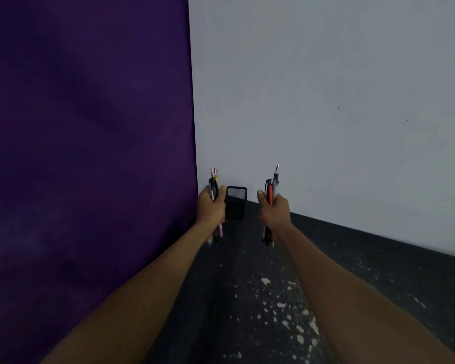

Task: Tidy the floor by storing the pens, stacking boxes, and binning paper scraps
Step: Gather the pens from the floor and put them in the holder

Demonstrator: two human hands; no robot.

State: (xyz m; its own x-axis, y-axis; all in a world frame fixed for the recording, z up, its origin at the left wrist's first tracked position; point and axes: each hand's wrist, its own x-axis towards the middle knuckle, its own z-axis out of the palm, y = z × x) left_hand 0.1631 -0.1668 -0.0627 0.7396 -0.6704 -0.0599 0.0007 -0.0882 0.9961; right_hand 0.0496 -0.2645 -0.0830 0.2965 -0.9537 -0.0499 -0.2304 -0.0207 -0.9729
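My left hand grips a bundle of pens, pink, yellow and black, held upright. My right hand grips another upright bundle of pens, red, black and grey, one tip pointing up. Between the two hands, farther back on the dark floor by the wall corner, stands a black mesh pen holder. Both hands are held out at about the holder's height, one on each side of it.
A purple cloth backdrop fills the left side. A pale grey wall runs along the right with a black skirting. The dark floor carries several small white paper scraps near my right forearm.
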